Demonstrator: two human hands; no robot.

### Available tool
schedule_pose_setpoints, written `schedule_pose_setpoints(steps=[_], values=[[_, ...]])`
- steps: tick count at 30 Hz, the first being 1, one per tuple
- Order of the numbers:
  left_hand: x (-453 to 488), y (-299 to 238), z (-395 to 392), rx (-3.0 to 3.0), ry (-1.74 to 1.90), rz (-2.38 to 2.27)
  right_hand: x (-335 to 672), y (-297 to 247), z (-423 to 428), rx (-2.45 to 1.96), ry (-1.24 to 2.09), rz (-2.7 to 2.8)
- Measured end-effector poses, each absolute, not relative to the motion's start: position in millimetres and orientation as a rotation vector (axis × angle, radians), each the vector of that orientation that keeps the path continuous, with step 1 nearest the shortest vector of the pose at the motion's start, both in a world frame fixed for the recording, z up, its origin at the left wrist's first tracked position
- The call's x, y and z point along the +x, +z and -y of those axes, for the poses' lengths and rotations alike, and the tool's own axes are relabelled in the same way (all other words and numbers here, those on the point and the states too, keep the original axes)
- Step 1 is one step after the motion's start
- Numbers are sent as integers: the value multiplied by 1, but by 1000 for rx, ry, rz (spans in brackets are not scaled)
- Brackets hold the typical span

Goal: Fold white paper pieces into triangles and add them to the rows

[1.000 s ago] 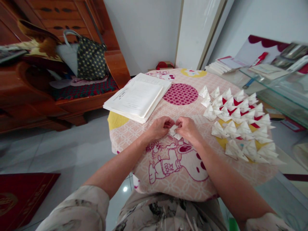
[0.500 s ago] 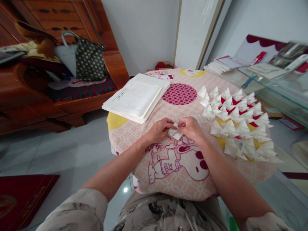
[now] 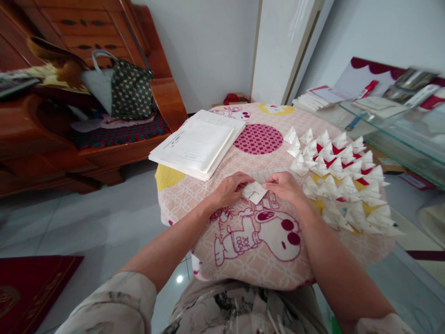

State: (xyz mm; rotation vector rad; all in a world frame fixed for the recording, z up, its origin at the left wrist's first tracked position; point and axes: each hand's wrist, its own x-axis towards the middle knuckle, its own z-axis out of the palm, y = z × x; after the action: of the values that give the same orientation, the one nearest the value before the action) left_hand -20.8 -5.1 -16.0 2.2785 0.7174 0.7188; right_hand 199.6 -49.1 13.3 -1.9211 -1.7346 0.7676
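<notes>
A small folded square of white printed paper (image 3: 255, 192) lies between my hands, just above the patterned tablecloth (image 3: 222, 253). My left hand (image 3: 232, 189) pinches its left corner, fingers curled. At the opposite corner, my right hand (image 3: 282, 185) grips it between thumb and fingertips. To the right stand several pointed folded paper pieces (image 3: 342, 178) in rows. A stack of white printed sheets (image 3: 198, 144) rests at the far left of the table.
A glass shelf (image 3: 392, 123) holding papers and metal containers borders the table on the right. On the left is a wooden bench (image 3: 167, 99) with a dark patterned bag (image 3: 131, 90) on its seat. A red mat or box (image 3: 34, 287) lies on the floor.
My right hand has moved slightly right, away from my left. More of the paper's face now shows as a flat square between them.
</notes>
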Motion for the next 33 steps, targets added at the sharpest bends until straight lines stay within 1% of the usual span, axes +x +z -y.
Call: schedule_pose_setpoints(steps=[4,8,12,19,22,28,33], values=[[-19,-16,2,2197,714,-761,192,10,47,-1934,702,1820],[-10,-6,-7,2181,626,-849,192,4,45,-1898,832,1735],[-3,1,-13,2096,537,-795,196,-1,46,-1742,985,1621],[-6,-9,-6,1348,845,-768,193,6,49,-1452,1099,1290],[-5,-7,-2,1220,915,-740,187,5,50,-1428,1130,1289],[-3,-7,3,1289,883,-758,182,-2,50,-1399,963,1298],[-7,-7,3,1824,921,-921,188,3,53,-1276,672,1608]])
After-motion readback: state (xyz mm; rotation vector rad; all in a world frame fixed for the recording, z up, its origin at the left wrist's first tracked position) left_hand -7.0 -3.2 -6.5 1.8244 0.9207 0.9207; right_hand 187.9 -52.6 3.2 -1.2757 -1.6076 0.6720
